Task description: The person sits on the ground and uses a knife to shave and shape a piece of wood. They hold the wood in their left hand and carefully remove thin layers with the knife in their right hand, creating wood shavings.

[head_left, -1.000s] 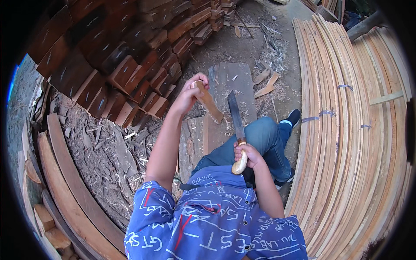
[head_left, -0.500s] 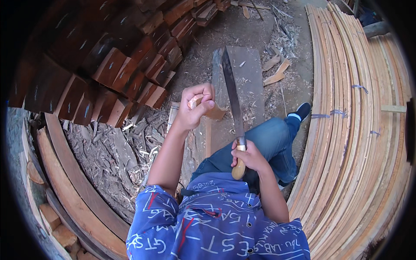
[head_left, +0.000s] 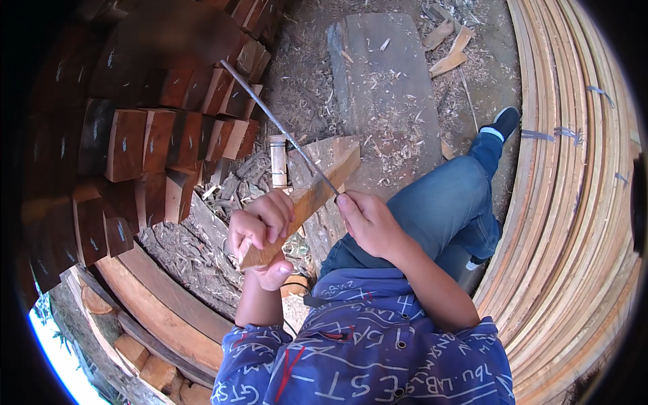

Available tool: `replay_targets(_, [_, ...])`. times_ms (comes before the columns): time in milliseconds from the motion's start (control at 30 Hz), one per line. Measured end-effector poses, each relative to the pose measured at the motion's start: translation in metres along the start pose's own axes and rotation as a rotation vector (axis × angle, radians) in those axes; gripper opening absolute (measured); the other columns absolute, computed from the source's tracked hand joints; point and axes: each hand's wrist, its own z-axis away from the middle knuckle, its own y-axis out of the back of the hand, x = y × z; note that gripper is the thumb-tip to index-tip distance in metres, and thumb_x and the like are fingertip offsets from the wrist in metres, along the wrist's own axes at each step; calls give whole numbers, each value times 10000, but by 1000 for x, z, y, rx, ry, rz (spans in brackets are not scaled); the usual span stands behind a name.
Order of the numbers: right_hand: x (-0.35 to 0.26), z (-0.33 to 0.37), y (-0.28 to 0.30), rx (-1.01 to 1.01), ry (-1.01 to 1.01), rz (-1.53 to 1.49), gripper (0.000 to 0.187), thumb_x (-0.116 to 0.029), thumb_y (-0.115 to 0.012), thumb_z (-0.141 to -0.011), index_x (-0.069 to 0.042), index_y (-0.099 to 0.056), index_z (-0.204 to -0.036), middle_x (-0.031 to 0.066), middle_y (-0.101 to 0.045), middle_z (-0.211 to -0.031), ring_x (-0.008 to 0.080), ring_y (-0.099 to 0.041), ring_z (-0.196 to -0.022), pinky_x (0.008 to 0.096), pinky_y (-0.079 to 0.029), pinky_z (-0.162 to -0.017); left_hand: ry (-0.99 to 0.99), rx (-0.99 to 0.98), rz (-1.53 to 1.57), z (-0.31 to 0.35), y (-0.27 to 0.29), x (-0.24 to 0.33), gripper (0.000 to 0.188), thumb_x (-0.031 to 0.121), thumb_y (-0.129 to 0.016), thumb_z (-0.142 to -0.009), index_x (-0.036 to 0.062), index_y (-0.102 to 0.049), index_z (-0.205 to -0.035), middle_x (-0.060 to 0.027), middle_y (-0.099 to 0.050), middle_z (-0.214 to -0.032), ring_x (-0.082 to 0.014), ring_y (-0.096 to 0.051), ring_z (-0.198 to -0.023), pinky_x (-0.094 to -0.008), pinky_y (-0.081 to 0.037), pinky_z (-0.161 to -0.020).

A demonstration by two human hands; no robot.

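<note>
From here, the left hand (head_left: pixel 263 233) wraps the near end of the wood (head_left: pixel 312 200), seemingly steadying it by the board (head_left: pixel 391 81)'s near edge; the right hand (head_left: pixel 368 223) grips the knife (head_left: pixel 275 123) (handle hidden).

The block (head_left: pixel 305 206) at the frame's centre is pale, matt wood with a rough-looking end. The thin blade (head_left: pixel 278 126) crossing it is grey metal with a dull sheen. Upper left, the stacked timbers (head_left: pixel 125 145) show rough, reddish-brown wood; the boards (head_left: pixel 547 236) at right are bare, pale wood. The shirt (head_left: pixel 364 351), bottom centre, is matt printed cloth, the trousers (head_left: pixel 439 202) faded denim.
</note>
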Motion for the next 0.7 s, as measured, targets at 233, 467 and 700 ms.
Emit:
replay_targets(233, [33,-8,2,3,-162,46,521,-387,-440,-974,73,-560,-760,156,-467,-560,173,-432,-542,392,-385,-539,-170,68,-131,19,-2,-2,388,152,-712,-752,186,-337,-848,29,-410,-671,-123,-424,-556,-306,-383,-541])
replay_targets(467, [6,0,-17,13,-7,116,483,-357,-402,-995,-11,-497,-671,23,-462,-514,105,-440,-487,314,-367,-474,-218,199,-117,25,1,-11,333,85,-622,-792,182,-309,-850,14,-395,-659,-121,-405,-537,-304,-372,-527])
replay_targets(700, [29,-18,-3,31,-205,214,557,-431,-476,-949,77,-597,-758,171,-504,-541,209,-491,-514,386,-407,-535,-236,239,-69,27,4,-12,330,80,-631,-799,176,-318,-837,11,-391,-644,-117,-395,-537,-293,-352,-516])
